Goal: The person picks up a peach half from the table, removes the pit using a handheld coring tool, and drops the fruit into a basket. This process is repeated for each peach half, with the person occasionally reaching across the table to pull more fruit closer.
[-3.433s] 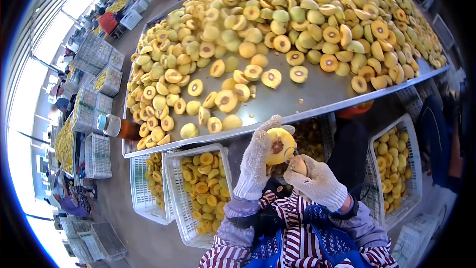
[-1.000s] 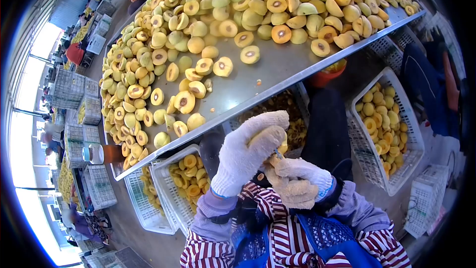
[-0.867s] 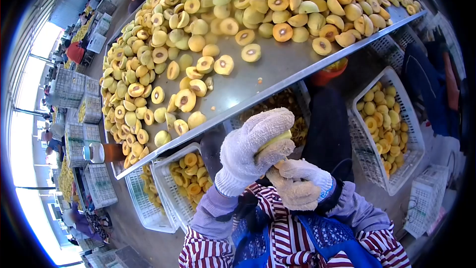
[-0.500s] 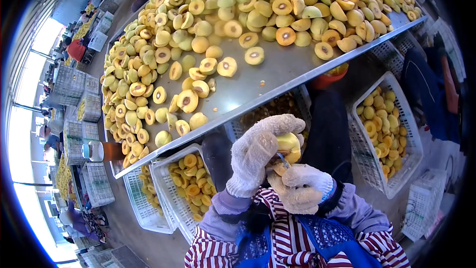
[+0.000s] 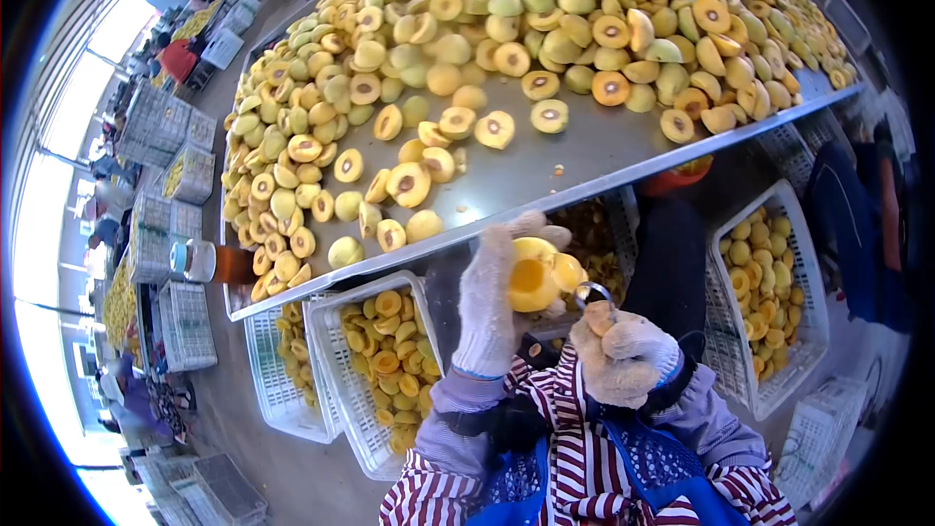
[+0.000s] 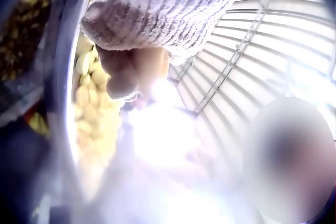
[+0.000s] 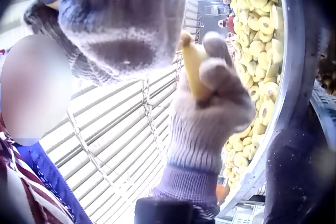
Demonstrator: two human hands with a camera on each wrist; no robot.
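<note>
In the head view, my gloved left hand (image 5: 490, 297) grips a yellow peach half (image 5: 532, 275) with its cut face and bare hollow turned up. A second yellow lobe (image 5: 567, 273) shows at its right side. My gloved right hand (image 5: 628, 358) curls round a small pitting tool, whose metal loop (image 5: 594, 290) sticks up just right of the fruit, apart from the hollow. Glare washes out much of the left wrist view, where the left glove (image 6: 157, 19) shows. In the right wrist view, the peach's yellow edge (image 7: 194, 71) stands between the left thumb and fingers; the right glove (image 7: 123, 24) hides the tool.
A metal table (image 5: 506, 180) heaped with halved peaches lies ahead. White crates of peach halves stand left (image 5: 331, 331) and right (image 5: 716, 331) of my knees. Another crate (image 5: 628, 224) sits under the table edge. A jar (image 5: 200, 261) stands at the table's left.
Earlier a brown stony centre showed in the held fruit; now its hollow is bare yellow. The left hand has turned the cut face up, and the tool has drawn away rightward. The head view has shifted.
</note>
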